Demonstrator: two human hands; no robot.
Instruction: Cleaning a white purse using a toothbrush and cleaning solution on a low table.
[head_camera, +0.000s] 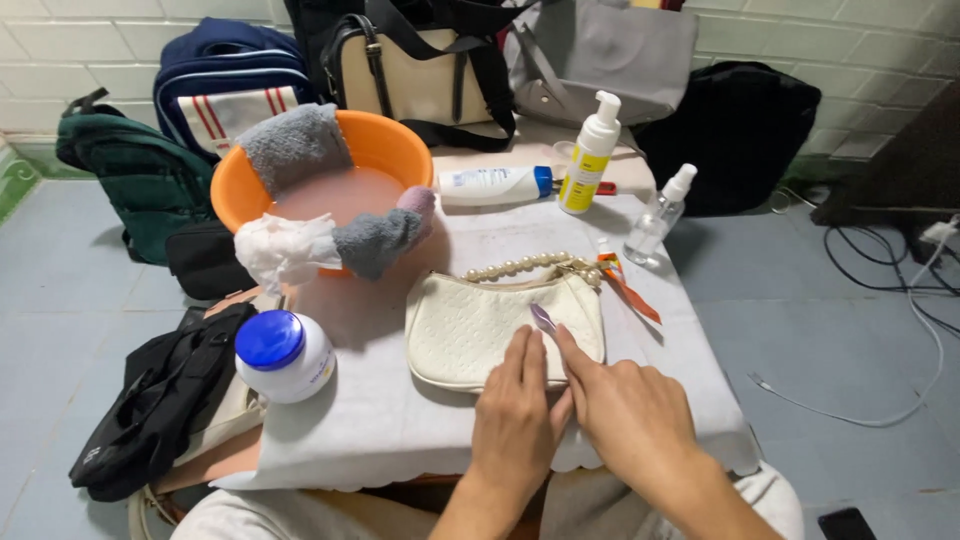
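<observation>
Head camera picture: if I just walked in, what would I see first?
Probably the white handbag with its pearl handle, lying in the middle of the cloth-covered table. The left hand rests flat on it, and the right hand holds a small purple tool against it. Behind, to the left, stands a bright orange basin of pinkish water with grey cloths over its rim.

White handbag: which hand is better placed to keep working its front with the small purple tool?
Right. The right hand already pinches the purple tool against the white handbag; the left hand lies flat on the bag, steadying it.
</observation>
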